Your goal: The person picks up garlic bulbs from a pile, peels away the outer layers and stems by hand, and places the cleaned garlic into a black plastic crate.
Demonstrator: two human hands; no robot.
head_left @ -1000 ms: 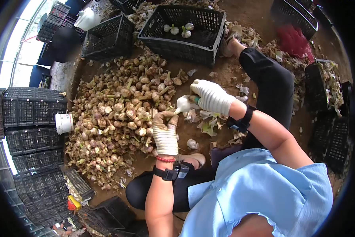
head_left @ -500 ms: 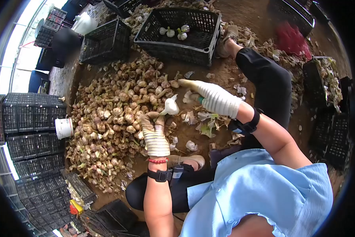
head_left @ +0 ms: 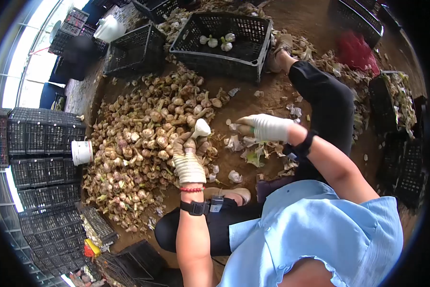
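Observation:
My left hand (head_left: 190, 160), in a striped, soil-stained glove, pinches the stem of a garlic bulb (head_left: 202, 128). This bulb is white and peeled clean, its rounded end tilted up and away. To the right, my right hand (head_left: 267, 127) is apart from it, gloved in white and slightly blurred. Its index finger points left, while the other fingers curl round something small with a bit of green showing; what it is I cannot make out. Beside my left hand spreads a big heap of unpeeled garlic (head_left: 143, 138). Loose skins (head_left: 255, 155) lie below my right hand.
Ahead stands a black crate (head_left: 219, 62) with several white bulbs inside. Another black crate (head_left: 134, 52) is left of it. Stacked crates (head_left: 47, 134) and a white bucket (head_left: 82, 152) line the left side. A red net bag (head_left: 356, 51) lies at right, near a skin-filled crate (head_left: 392, 98).
The bulb in my left hand has turned more upright and shifted slightly up and left. My right hand has drawn back a little to the right and downward.

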